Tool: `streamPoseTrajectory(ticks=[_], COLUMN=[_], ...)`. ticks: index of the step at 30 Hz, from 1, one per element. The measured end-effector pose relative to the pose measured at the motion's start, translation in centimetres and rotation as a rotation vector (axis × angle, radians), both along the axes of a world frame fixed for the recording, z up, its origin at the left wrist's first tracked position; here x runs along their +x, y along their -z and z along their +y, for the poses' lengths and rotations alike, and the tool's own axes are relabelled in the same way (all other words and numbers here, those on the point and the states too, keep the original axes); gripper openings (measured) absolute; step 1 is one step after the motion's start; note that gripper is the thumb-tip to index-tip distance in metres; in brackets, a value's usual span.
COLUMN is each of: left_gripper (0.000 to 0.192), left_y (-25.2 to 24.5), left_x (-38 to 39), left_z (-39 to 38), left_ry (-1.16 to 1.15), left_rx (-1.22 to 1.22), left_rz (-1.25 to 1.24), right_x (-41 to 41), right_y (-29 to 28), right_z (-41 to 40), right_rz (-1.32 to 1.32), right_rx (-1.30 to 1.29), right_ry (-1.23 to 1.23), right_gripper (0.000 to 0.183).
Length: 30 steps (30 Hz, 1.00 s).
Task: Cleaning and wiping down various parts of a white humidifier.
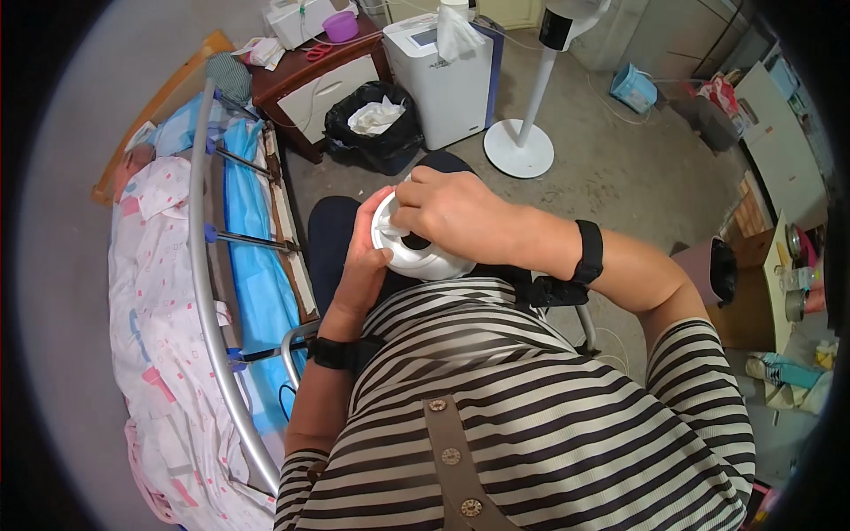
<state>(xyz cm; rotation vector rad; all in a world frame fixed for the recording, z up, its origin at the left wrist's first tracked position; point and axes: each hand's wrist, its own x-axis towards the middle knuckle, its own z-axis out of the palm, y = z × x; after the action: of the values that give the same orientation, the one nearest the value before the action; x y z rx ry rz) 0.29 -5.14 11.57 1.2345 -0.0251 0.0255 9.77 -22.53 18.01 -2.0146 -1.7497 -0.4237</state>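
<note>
A round white plastic container (431, 264) with a dark opening in its top rests on my lap, tilted towards me. My left hand (362, 265) grips its left side, thumb on the near rim and fingers around the far edge. Over the top is my right hand (451, 209), its fingers bent and pinched together at the opening. Beneath those fingertips shows a thin white piece (390, 229); I cannot tell if it is tissue or plastic. The right hand hides much of the container's top and far side.
On the left stands a bed with a metal side rail (199, 265) and a patterned quilt (156, 299); part of a person shows at its far end. Ahead are a black-lined bin (372, 152), a white wheeled-looking appliance (441, 93) and a white stand (519, 149). A pink bin (697, 269) is right.
</note>
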Motion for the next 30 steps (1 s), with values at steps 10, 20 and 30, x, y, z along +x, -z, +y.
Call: streamPoseTrajectory(ticks=[10, 20, 30], left_gripper=[0.097, 0.061, 0.054], left_y=[0.5, 0.5, 0.5], left_x=[0.0, 0.1, 0.6], left_z=[0.2, 0.1, 0.0], left_ry=[0.029, -0.045, -0.099], left_rx=[-0.05, -0.199, -0.188], left_rz=[-0.033, 0.028, 0.01], right_x=[0.8, -0.1, 0.8], right_y=[-1.2, -0.6, -2.9], right_z=[0.0, 0.1, -1.0], right_rz=[0.028, -0.006, 0.027], right_rx=[-0.044, -0.098, -0.175], right_ry=[-0.058, -0.154, 0.041], right_gripper=[0.014, 0.015, 0.018])
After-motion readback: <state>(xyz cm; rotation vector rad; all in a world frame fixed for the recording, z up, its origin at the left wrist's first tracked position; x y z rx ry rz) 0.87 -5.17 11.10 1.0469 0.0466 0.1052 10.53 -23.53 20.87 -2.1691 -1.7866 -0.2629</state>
